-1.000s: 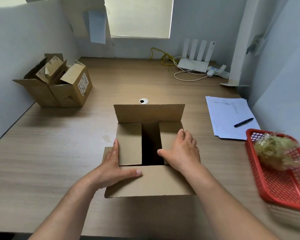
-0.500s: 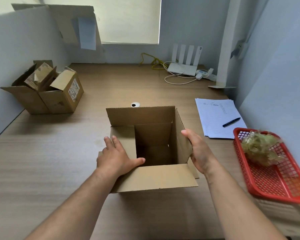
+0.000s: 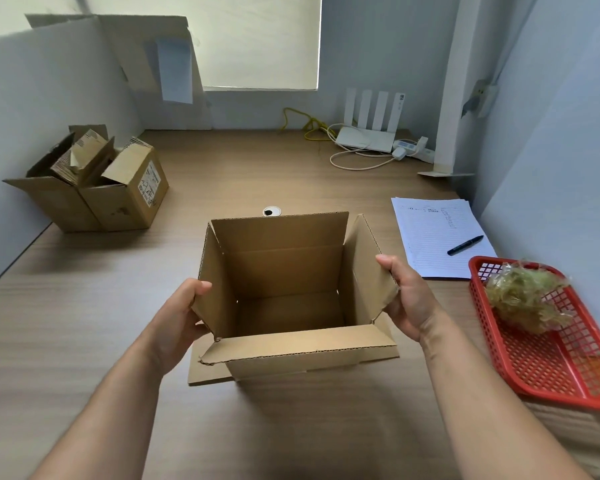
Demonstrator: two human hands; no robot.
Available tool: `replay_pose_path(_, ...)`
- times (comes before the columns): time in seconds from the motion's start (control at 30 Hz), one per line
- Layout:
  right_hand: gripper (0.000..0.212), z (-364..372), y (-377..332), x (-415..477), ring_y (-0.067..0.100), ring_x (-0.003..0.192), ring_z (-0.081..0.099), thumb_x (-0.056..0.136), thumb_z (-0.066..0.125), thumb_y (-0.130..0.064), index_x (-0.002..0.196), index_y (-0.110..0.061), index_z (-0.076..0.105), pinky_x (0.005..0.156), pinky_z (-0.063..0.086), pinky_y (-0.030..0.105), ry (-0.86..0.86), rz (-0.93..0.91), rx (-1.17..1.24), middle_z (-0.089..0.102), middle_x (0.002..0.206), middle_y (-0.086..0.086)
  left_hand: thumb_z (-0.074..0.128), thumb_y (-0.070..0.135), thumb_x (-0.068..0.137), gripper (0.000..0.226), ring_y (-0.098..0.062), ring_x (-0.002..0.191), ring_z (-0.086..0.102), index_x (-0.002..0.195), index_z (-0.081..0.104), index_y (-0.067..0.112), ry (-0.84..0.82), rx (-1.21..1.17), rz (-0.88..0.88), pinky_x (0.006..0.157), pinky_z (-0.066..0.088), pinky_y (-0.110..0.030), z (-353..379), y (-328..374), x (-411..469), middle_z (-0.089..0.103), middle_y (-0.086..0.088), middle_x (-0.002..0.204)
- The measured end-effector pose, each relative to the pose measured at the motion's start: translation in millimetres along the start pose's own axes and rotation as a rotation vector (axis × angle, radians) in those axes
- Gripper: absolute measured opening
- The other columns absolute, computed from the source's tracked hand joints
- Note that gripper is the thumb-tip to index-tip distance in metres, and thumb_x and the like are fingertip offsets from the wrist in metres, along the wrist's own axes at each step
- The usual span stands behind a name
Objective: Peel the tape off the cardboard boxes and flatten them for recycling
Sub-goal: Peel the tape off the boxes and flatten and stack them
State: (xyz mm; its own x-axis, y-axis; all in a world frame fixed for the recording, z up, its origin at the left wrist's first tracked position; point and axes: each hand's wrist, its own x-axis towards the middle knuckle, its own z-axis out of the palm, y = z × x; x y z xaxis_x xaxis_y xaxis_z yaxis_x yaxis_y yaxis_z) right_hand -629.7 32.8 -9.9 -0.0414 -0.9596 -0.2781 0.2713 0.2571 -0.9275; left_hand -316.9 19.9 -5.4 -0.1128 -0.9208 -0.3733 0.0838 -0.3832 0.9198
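Observation:
A brown cardboard box (image 3: pixel 284 268) stands open on the wooden desk in front of me, all top flaps folded outward, its inside empty. My left hand (image 3: pixel 179 320) grips the left flap and wall, thumb on the flap's edge. My right hand (image 3: pixel 407 299) grips the right flap from outside, thumb on top. No tape shows on this box. A flat piece of cardboard (image 3: pixel 205 370) lies under its near left corner.
Two more open boxes (image 3: pixel 94 188) stuffed with cardboard stand at the far left against the wall. A red basket (image 3: pixel 551 368) with a wad of peeled tape (image 3: pixel 523 296) sits at right. Lined paper (image 3: pixel 433 237) with a pen (image 3: pixel 465 244), a router (image 3: pixel 366 140) and cables lie behind.
Both inner flaps were lying closed; my hands have lifted them up and outward, so the box now stands fully open with a hand on each side.

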Motion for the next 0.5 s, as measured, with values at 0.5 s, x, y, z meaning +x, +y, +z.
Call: replay_pose_path(0.5, 0.083, 11.4, -8.1, 10.3, 0.024, 0.111, 0.045, 0.085, 0.026, -0.075, 0.140, -0.015, 0.044, 0.083, 0.035, 0.047, 0.090, 0.280, -0.129, 0.053, 0.116, 0.007, 0.027, 0.086, 0.076, 0.105, -0.029, 0.128, 0.047, 0.150, 0.029, 0.011, -0.030, -0.063, -0.267, 0.089, 0.047, -0.045, -5.2, -4.0, 23.0, 0.049, -0.013, 0.141)
